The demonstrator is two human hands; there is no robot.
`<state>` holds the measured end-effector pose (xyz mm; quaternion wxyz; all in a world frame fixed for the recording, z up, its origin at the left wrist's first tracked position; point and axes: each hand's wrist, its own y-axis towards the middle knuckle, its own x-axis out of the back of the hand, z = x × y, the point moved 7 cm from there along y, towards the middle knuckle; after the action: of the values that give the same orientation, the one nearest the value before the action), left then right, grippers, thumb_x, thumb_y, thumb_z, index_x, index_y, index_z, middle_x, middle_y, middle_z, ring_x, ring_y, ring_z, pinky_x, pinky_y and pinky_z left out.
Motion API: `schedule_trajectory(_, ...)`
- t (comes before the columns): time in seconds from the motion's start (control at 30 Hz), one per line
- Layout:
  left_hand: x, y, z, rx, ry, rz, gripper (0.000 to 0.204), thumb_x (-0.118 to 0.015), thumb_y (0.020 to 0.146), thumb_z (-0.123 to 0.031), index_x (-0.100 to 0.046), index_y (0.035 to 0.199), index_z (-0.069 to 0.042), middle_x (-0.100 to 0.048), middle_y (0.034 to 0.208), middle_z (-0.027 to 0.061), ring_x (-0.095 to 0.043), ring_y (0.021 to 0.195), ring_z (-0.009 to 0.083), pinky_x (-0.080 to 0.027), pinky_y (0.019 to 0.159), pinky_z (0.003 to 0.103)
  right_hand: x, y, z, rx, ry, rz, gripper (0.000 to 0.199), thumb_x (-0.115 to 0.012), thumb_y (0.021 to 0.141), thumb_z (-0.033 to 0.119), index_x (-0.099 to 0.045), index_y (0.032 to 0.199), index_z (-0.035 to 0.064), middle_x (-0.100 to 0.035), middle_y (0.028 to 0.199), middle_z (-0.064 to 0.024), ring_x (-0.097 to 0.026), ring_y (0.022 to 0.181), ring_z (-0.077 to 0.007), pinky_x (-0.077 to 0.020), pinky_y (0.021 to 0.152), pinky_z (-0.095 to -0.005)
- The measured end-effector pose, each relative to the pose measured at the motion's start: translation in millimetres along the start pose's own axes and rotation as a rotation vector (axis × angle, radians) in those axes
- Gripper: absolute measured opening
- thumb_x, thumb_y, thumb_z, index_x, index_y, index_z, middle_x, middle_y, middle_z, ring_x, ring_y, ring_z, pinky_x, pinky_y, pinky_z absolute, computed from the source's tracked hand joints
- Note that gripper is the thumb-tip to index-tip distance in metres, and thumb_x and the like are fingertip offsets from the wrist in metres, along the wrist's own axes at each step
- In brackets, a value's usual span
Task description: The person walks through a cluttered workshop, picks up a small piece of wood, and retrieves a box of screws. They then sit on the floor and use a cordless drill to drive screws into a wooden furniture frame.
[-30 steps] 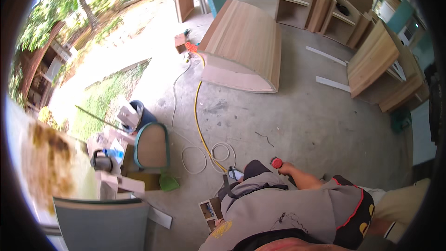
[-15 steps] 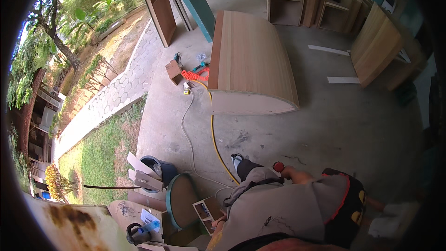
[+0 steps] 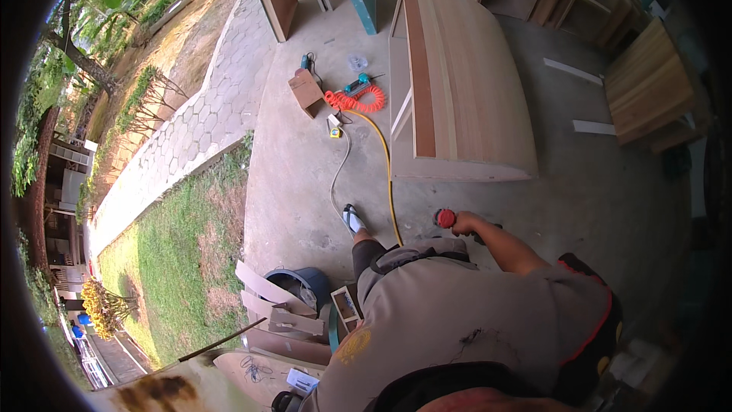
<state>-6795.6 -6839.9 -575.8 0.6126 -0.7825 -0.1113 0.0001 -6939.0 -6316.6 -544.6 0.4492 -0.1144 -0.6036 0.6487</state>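
My right hand (image 3: 463,222) is closed round a red, rounded object (image 3: 445,218), held out over the concrete floor. A dark part shows beyond my wrist; I cannot make out the object's exact kind. At my left side, my left hand (image 3: 355,325) grips the near end of a small, shallow wooden box (image 3: 347,304) with small items inside. My torso hides most of that hand. Ahead stands a large curved cabinet (image 3: 465,84) of striped wood, its bare side facing left. My hands are apart from it.
On the floor lie an orange coiled hose (image 3: 366,99), a teal tool (image 3: 357,82), a yellow tape measure (image 3: 335,132) and a yellow hose (image 3: 390,183) by my foot. A blue bucket (image 3: 314,284) and board offcuts (image 3: 278,290) stand left. Another wooden panel (image 3: 648,88) stands right.
My body has turned and stepped forward toward the cabinet. My right hand has swung out ahead with the red object. The wooden box has come along with my left hand, past the boards.
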Motion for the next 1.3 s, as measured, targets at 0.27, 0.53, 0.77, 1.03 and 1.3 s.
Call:
schedule_trajectory(0.27,-311,-23,-56,-0.04,0.113,0.016,0.047,-0.051,0.08,-0.043,-0.058,0.12,-0.02,-0.061,0.119,0.0047,-0.061,0.104,0.0272,-0.059,0.076,0.047,11,81,165,-0.239,0.103,0.096,0.035,-0.074,0.067,0.03,-0.073,0.092,0.0063,-0.07,0.082,-0.0094,-0.068,0.072,-0.0234,-0.0532,0.064,-0.0361)
schedule_trajectory(0.53,-638,-81,-55,-0.142,0.33,0.193,0.044,-0.052,0.082,-0.04,-0.057,0.121,-0.02,-0.062,0.12,0.0029,-0.061,0.102,0.0273,-0.059,0.071,0.046,36,179,283,-0.233,0.59,-0.02,0.042,-0.075,0.071,0.036,-0.07,0.094,0.0009,-0.069,0.084,-0.0149,-0.065,0.068,-0.0249,-0.0513,0.062,-0.0388)
schedule_trajectory(0.77,-839,-125,35,-0.182,0.437,0.144,0.046,-0.047,0.084,-0.043,-0.058,0.121,-0.019,-0.061,0.12,0.006,-0.061,0.101,0.0292,-0.058,0.074,0.048,148,298,355,-0.362,0.891,-0.163,0.032,-0.073,0.071,0.027,-0.068,0.084,-0.0017,-0.066,0.076,-0.014,-0.063,0.058,-0.0231,-0.0487,0.051,-0.0397)
schedule_trajectory(1.03,-1035,-188,153,-0.232,0.645,0.152,0.045,-0.046,0.087,-0.042,-0.056,0.124,-0.019,-0.06,0.123,0.0057,-0.059,0.106,0.0282,-0.055,0.078,0.048,402,330,466,-0.236,1.182,-0.395,0.016,-0.069,0.066,0.013,-0.061,0.078,0.0048,-0.059,0.062,-0.0059,-0.055,0.05,-0.0151,-0.0442,0.046,-0.0306)
schedule_trajectory(1.3,-1298,-254,366,-0.226,1.061,0.351,0.047,-0.046,0.087,-0.042,-0.054,0.127,-0.018,-0.059,0.124,0.0051,-0.058,0.11,0.026,-0.053,0.083,0.046,508,385,490,-0.374,1.288,-0.607,0.025,-0.071,0.063,0.018,-0.064,0.082,0.0045,-0.062,0.064,-0.0062,-0.06,0.053,-0.0161,-0.0488,0.05,-0.0307)
